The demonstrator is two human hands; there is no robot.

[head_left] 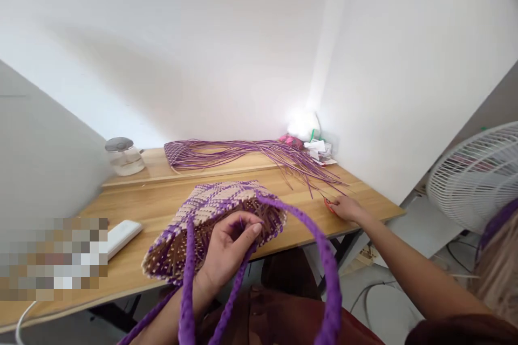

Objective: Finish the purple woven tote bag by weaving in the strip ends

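Now, far left on the light wooden desk [133,199]: a white oblong remote [122,236], a clear lidded glass jar [123,156] behind it. Left hand [229,250] sits at the rim of the purple-and-beige woven plastic-strip basket [214,215], fingers [249,229] pinched together on a strip (exact strand not discernible). Purple braided handles [324,275] loop toward the camera. Right hand [346,208] rests flat near the desk edge, fingers on small red-orange scissors [328,205]; whether they grip, I cannot tell. Loose purple strips [243,153] lie behind.

A clear jar [123,156] stands at the far left of the bench [162,199]. A white remote [121,237] lies nearer its front edge. A white fan [477,175] stands off the bench's right end
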